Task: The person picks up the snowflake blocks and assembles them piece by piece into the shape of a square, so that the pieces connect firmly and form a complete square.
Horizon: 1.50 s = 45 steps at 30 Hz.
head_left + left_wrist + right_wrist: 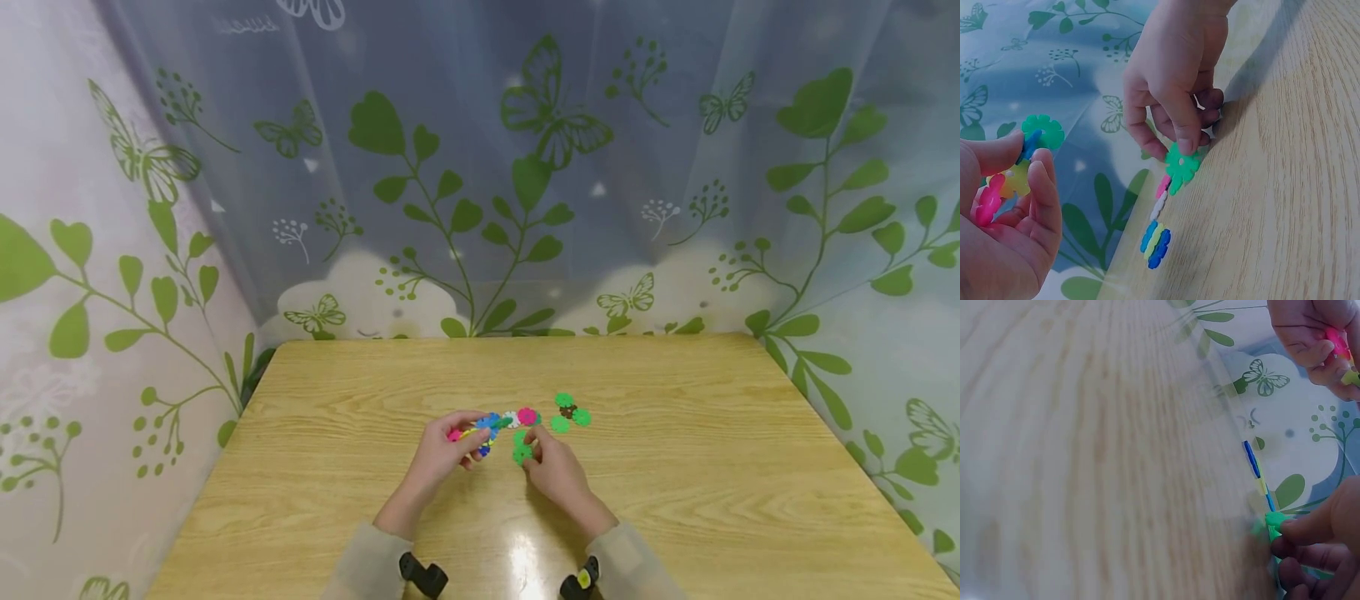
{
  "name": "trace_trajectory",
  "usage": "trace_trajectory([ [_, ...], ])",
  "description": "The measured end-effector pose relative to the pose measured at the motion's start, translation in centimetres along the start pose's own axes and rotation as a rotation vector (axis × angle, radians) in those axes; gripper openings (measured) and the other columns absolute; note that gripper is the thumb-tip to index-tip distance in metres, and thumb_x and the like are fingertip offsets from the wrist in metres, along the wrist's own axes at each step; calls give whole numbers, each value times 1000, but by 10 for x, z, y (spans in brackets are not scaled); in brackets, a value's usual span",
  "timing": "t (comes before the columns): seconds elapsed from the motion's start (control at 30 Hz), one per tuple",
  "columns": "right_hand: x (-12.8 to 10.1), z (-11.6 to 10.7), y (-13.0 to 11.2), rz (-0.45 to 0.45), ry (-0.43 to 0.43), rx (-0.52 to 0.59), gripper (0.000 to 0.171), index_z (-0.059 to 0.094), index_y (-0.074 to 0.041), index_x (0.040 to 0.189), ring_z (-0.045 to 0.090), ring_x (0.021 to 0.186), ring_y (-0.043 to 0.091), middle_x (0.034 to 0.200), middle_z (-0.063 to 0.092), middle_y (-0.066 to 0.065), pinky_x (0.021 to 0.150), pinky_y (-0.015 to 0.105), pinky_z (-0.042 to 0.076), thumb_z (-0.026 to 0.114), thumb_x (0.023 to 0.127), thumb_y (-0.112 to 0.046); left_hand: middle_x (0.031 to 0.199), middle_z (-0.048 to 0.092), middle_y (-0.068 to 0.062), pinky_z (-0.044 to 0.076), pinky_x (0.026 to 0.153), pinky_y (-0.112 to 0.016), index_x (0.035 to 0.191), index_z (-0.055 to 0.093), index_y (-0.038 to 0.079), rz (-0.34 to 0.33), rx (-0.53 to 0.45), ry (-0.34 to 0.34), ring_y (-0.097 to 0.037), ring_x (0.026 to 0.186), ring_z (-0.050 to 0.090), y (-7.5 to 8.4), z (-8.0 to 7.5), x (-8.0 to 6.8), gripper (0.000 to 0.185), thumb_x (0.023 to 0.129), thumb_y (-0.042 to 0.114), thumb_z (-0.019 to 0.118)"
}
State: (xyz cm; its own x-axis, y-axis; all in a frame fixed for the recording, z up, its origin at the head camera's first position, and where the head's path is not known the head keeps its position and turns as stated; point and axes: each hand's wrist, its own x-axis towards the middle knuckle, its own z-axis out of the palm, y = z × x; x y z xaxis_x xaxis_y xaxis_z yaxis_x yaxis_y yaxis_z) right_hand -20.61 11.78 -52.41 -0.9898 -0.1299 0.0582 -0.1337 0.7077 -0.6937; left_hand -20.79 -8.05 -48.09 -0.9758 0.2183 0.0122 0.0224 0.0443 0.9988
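My left hand (442, 446) holds a small cluster of joined plastic snowflake discs (1017, 178) between thumb and fingers. The cluster has pink, yellow, blue and green pieces. Just to its right, my right hand (558, 475) pinches a green snowflake disc (1182, 165) low over the table. A second green disc (520, 436) shows right beside it. Beyond the hands on the table lie a pink disc (527, 416) and a white disc (510, 419). Blue and yellow discs (1155, 244) stand in a close row in the left wrist view.
Right of the hands, several green discs (582, 417) surround a brown disc (568, 412); whether they are joined I cannot tell. The wooden table (675, 483) reaches back to a curtain (480, 167) printed with leaves and butterflies. Each wrist wears a black camera mount (424, 575).
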Motion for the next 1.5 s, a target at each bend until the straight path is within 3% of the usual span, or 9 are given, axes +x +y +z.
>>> trace_trajectory([
  [0.27,1,-2,3,-55,59,61,29,60,-4,107,48,57,11,70,54,-1,48,24,43,66,79,0,86,60,-5,52,51,-24,117,63,3,-15,-10,-15,-14,62,58,1,-1,1,33,88,19,66],
  [0.43,4,-4,5,-55,84,101,24,60,-2,102,51,60,12,69,54,-1,50,24,46,64,79,2,86,60,-6,53,52,-28,118,62,3,-13,-18,-15,-16,63,58,3,-1,2,33,89,18,65],
  [0.9,6,-22,-11,-86,208,369,29,62,-3,112,46,53,12,69,59,6,46,20,39,63,83,4,89,60,-11,52,52,-23,117,63,3,-10,-7,-20,-15,62,58,3,-1,1,33,88,21,66],
  [1.07,-4,-38,-34,-65,166,554,28,58,2,113,49,55,12,74,61,21,48,19,39,60,86,6,88,61,-16,51,51,-23,118,61,-1,-25,-32,-41,-17,63,58,13,0,-4,32,90,13,63],
  [1.17,-11,-49,-49,-36,137,644,28,55,6,116,52,57,15,73,59,21,50,20,42,57,88,7,89,61,-20,51,52,-23,119,60,-1,-27,-34,-46,-17,64,58,13,0,-4,32,91,13,62],
  [1.3,-12,-51,-52,4,130,711,30,55,4,118,54,60,21,74,59,19,51,20,41,58,88,4,94,59,-27,50,51,-21,118,61,1,-18,-37,-35,-15,63,57,3,1,0,34,90,19,64],
  [1.43,-9,-48,-48,17,118,772,31,54,4,119,53,57,19,81,57,32,49,20,39,59,88,4,93,59,-29,50,50,-19,117,62,1,-9,-36,-24,-14,61,57,3,2,-1,36,88,23,66],
  [1.5,-7,-44,-42,24,112,793,31,54,4,119,52,56,17,81,57,32,48,20,38,59,89,3,92,60,-28,49,50,-19,117,62,1,-7,-35,-24,-14,61,57,3,2,-1,37,88,23,66],
])
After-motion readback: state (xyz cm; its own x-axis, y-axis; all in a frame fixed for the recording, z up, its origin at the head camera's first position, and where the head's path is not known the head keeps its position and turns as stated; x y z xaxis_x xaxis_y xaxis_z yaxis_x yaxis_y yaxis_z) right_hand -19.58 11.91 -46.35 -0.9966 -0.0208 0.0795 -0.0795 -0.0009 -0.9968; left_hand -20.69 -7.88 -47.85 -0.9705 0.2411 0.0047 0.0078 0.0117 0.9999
